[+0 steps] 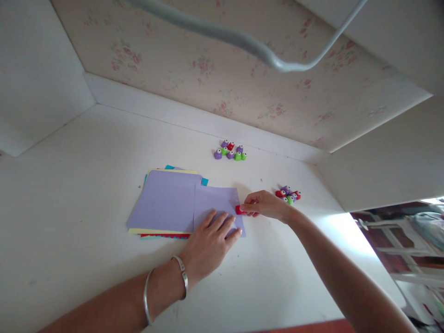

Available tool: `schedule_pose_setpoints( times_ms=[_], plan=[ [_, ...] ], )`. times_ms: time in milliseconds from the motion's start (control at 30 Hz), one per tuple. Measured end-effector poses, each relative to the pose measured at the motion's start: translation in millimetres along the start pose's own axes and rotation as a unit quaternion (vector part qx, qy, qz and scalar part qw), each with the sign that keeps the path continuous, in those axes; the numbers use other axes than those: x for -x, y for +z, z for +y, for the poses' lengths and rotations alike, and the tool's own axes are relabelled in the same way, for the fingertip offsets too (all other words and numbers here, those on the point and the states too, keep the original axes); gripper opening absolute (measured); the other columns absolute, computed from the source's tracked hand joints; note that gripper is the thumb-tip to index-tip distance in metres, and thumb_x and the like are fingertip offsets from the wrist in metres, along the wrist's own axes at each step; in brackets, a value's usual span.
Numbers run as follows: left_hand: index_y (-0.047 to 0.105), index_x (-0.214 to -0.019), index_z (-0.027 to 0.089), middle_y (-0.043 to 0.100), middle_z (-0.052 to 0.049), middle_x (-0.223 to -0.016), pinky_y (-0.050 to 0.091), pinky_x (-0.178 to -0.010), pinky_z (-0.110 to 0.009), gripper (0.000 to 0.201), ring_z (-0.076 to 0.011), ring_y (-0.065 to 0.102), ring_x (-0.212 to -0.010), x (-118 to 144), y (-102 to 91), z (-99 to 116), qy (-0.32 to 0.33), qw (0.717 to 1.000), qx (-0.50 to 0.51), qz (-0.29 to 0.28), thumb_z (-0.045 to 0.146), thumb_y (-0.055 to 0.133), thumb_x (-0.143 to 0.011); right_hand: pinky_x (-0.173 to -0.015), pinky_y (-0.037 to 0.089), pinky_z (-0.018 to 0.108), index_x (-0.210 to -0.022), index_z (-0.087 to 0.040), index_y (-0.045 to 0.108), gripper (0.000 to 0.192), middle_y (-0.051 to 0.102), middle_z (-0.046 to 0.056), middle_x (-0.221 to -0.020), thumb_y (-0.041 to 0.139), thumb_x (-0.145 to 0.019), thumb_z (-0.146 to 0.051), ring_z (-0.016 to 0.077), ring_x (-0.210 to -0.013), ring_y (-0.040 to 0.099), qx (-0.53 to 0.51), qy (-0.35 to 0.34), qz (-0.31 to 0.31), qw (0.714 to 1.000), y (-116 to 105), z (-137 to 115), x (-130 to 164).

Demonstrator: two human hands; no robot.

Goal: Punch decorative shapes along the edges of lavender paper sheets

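Note:
My left hand (211, 243) lies flat with fingers spread on a small purple sheet of paper (217, 199). That sheet overlaps the right edge of a larger purple sheet (166, 201), which tops a stack with yellow, red and blue edges showing. At the small sheet's right edge, my right hand (262, 204) pinches a small red piece (239, 210) between thumb and fingers. The piece is at the paper's edge; its far side is hidden by the fingers. Two silver bangles (183, 277) circle my left wrist.
Small purple, green and red pieces with eye-like white tops form one group (231, 155) near the wall and another cluster (287, 194) to the right. A white cable (243, 41) hangs across the top. The white tabletop (86, 194) meets side panels left and right.

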State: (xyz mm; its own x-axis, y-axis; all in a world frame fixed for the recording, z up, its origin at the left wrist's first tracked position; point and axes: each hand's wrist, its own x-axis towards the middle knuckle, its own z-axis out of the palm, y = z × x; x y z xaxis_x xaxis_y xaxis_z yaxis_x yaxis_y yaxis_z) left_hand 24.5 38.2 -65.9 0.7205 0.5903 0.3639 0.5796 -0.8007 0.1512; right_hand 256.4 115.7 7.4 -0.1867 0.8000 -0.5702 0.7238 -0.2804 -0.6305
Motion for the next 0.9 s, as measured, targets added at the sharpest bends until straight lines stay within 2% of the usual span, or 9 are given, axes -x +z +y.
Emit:
schedule_pose_setpoints(
  times_ms=[233,467,733,900],
  plan=[
    [0.057,-0.131,0.031,0.051,-0.002,-0.141,0.028,-0.114,-0.044,0.034,-0.0212,0.043,-0.131,0.6,0.9,-0.1,0.002,1.000,0.009,-0.006,0.030,0.043,-0.100,-0.059,0.053,0.025,-0.065,-0.017,0.069,0.036,0.069,0.005,-0.066,0.078,-0.070,-0.052,0.0148,-0.061,0.063,-0.014,0.027,-0.022,0.999,-0.9,1.1,-2.7],
    [0.057,-0.130,0.031,0.049,-0.003,-0.142,0.027,-0.115,-0.044,0.034,-0.0217,0.043,-0.132,-0.3,2.5,-1.3,0.001,1.000,0.018,-0.008,0.029,0.044,-0.100,-0.048,0.047,0.025,-0.056,-0.017,0.062,0.043,0.062,0.002,-0.053,0.071,-0.073,-0.055,0.0131,-0.049,0.056,0.058,0.035,-0.027,0.997,0.0,-7.2,-2.1],
    [0.057,-0.131,0.032,0.048,-0.004,-0.142,0.026,-0.116,-0.043,0.034,-0.0199,0.043,-0.132,-1.2,-0.2,-0.6,0.001,1.000,0.020,-0.018,0.030,0.047,-0.098,-0.047,0.039,0.024,-0.053,-0.018,0.057,0.047,0.058,0.001,-0.049,0.061,-0.080,-0.056,0.0121,-0.044,0.053,0.116,0.024,-0.009,0.993,3.8,-4.6,-0.9],
    [0.058,-0.131,0.031,0.049,-0.004,-0.141,0.028,-0.116,-0.043,0.035,-0.0198,0.043,-0.131,-1.9,0.3,-1.0,0.005,1.000,0.013,-0.009,0.028,0.049,-0.097,-0.049,0.039,0.025,-0.052,-0.019,0.057,0.048,0.060,0.001,-0.049,0.060,-0.080,-0.058,0.0126,-0.045,0.053,0.135,0.023,-0.004,0.991,3.2,-5.2,-0.7]
  ],
)
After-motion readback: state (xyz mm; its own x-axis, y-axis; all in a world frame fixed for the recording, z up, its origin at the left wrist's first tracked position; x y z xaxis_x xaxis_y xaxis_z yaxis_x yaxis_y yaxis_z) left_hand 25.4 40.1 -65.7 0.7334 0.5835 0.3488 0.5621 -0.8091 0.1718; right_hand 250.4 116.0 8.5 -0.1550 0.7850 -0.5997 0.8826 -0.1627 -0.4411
